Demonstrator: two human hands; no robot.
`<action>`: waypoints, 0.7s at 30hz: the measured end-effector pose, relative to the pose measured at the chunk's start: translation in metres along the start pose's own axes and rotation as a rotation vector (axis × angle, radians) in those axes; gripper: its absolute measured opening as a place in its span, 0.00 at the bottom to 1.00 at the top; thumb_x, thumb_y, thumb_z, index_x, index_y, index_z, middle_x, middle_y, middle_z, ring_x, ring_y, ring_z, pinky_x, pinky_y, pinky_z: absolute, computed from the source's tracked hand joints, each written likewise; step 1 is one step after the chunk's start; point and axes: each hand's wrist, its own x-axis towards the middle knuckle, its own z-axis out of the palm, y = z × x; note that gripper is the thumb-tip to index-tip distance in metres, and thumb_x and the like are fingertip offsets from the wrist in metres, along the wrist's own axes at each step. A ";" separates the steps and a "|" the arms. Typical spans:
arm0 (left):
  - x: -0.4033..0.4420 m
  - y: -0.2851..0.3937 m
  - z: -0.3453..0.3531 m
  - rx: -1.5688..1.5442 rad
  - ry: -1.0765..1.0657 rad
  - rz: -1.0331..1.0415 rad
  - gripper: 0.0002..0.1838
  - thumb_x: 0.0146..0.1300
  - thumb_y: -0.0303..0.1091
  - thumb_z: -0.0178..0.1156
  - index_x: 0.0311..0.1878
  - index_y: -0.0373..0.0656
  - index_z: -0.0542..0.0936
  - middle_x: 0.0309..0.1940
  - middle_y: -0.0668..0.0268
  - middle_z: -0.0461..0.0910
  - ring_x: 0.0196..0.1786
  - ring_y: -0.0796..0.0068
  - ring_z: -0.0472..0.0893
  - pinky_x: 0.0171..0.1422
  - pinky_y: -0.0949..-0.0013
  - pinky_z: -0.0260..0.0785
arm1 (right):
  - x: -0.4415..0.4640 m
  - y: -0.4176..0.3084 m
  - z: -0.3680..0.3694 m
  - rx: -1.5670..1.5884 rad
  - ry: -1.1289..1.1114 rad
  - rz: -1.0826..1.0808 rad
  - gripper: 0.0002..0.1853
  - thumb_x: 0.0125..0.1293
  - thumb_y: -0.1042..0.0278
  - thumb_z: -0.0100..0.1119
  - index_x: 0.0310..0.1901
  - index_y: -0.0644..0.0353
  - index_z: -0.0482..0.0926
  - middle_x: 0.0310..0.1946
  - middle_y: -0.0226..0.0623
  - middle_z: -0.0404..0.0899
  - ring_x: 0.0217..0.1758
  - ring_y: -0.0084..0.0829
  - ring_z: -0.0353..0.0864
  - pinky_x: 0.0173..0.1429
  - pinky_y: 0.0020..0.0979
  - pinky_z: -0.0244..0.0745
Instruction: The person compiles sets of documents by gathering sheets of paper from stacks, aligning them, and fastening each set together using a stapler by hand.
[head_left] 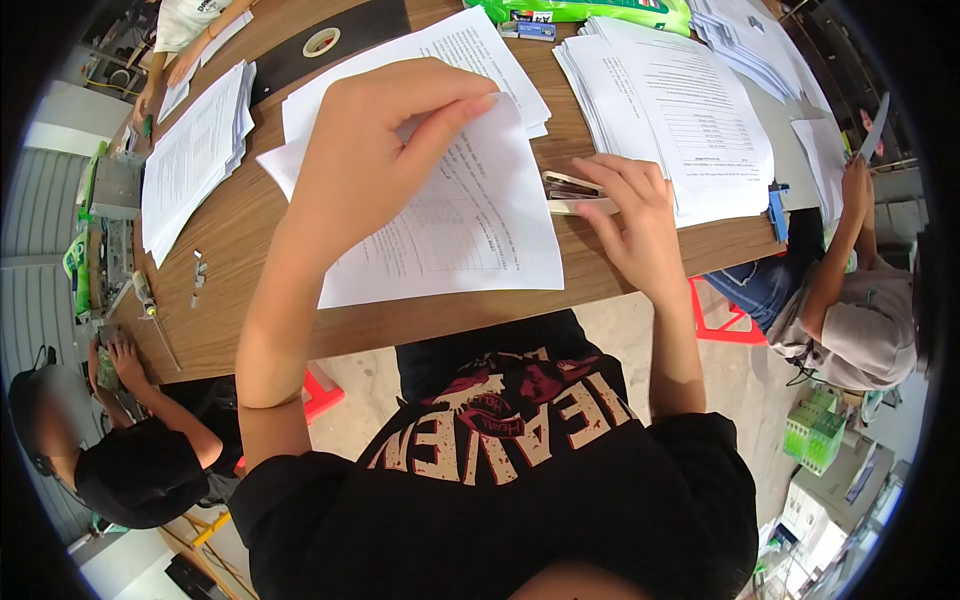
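Note:
My left hand (385,140) pinches the upper edge of a printed sheet (450,235), which lies over other sheets at the table's front edge. Thumb and fingertips are pressed together on the paper, and the hand covers the sheet's upper left part. Just right of this sheet, my right hand (640,215) rests on a small stapler (575,190), thumb on its near side and fingers on its far side. A stack of printed papers (690,130) lies beyond my right hand.
Another paper stack (200,155) lies at the left, near a tape roll (321,42) on a black board (350,40). Small staple pieces (198,275) and a screwdriver-like tool (147,295) sit at front left. A blue stapler (778,210) is at the right. People work on both sides.

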 end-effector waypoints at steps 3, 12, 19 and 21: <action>-0.002 -0.001 0.006 0.050 0.043 0.111 0.06 0.58 0.24 0.58 0.38 0.37 0.81 0.31 0.64 0.80 0.30 0.73 0.76 0.34 0.74 0.67 | -0.009 0.004 0.010 -0.159 -0.140 0.023 0.26 0.55 0.66 0.62 0.57 0.55 0.71 0.51 0.32 0.74 0.55 0.37 0.68 0.56 0.37 0.56; -0.011 0.010 0.013 0.085 0.131 0.157 0.06 0.56 0.23 0.59 0.37 0.41 0.81 0.31 0.68 0.75 0.25 0.75 0.73 0.27 0.74 0.63 | 0.019 -0.014 -0.038 0.460 -0.001 0.160 0.19 0.63 0.69 0.57 0.55 0.59 0.68 0.44 0.36 0.73 0.43 0.27 0.71 0.46 0.28 0.66; -0.012 0.010 0.015 0.088 0.164 0.187 0.04 0.57 0.24 0.59 0.36 0.40 0.80 0.31 0.66 0.75 0.25 0.70 0.73 0.28 0.71 0.64 | 0.038 -0.040 -0.039 0.699 0.270 -0.328 0.22 0.56 0.70 0.67 0.49 0.65 0.69 0.35 0.35 0.77 0.37 0.21 0.73 0.41 0.24 0.70; -0.013 0.015 0.011 0.092 0.145 0.155 0.05 0.57 0.23 0.58 0.37 0.39 0.80 0.31 0.65 0.76 0.28 0.71 0.75 0.31 0.73 0.66 | 0.046 -0.048 -0.028 0.531 0.353 -0.465 0.24 0.48 0.67 0.72 0.43 0.61 0.69 0.44 0.44 0.79 0.40 0.32 0.77 0.43 0.28 0.72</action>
